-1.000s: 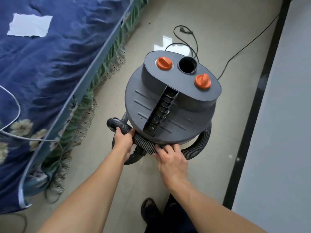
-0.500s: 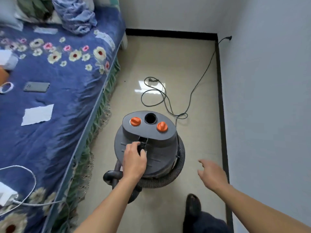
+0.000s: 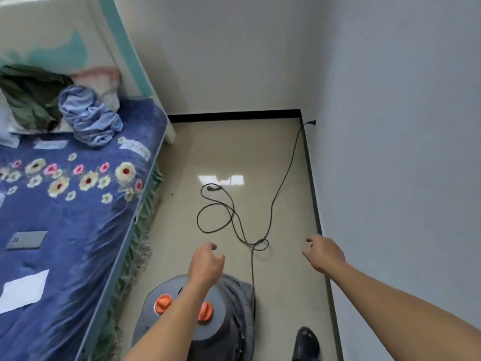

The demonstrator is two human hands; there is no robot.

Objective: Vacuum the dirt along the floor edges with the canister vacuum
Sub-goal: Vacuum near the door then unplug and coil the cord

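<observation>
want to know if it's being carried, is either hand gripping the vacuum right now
No, the left hand and the right hand are both off the canister vacuum, fingers loosely curled in the air and holding nothing.

Glossy tiled floor (image 3: 229, 157), matt plastic canister vacuum (image 3: 226, 324) (ribbed hose (image 3: 243, 295)), cloth bedspread (image 3: 78, 230).

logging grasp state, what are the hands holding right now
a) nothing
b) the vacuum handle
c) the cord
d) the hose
a: the left hand and right hand both hover empty with loosely curled fingers, and neither grips the vacuum or the cord on the floor.
</observation>
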